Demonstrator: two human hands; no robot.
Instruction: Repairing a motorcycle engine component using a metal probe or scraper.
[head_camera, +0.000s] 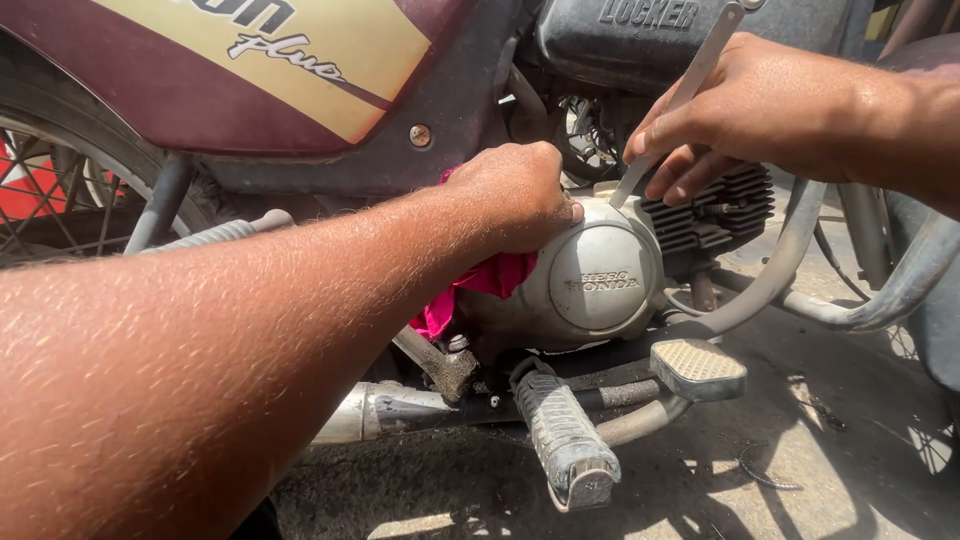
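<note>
We face a maroon motorcycle (180, 90), its round grey engine cover (595, 275) at mid-frame above the footpeg (563, 440) and brake pedal (697, 368). Our left hand (515, 195) is balled around a pink rag (480, 285), pressing it against the cover's left edge; the cloth looks soft and limp, best gripped bunched. Our right hand (750, 115) pinches a thin flat metal strip (680, 95), likely stiff and light, its long axis slanting from upper right down to its tip at the cover's top.
</note>
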